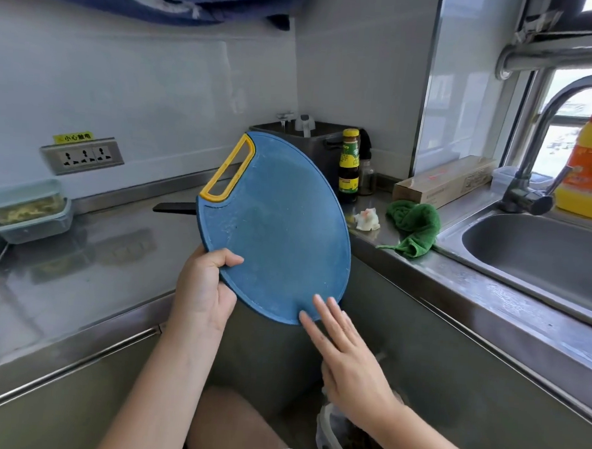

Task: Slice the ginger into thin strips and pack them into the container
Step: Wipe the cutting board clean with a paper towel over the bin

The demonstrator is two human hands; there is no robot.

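Gripping the tilted cutting board's (277, 230) edge in my left hand (204, 288), I am sweeping its lower rim with my right hand (346, 357), fingers straight. Ginger strips (28, 210) are sitting packed in the container (49, 228) far left on the counter (115, 249); I am judging this cleanup, rinsing likely next.

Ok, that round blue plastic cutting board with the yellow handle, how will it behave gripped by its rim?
Probably stiff: the blue cutting board shows no bend though the left hand grips only its rim. Likely light, since one hand holds it tilted. Pale streaks suggest wetness, so it may slip; the yellow handle looks safer.
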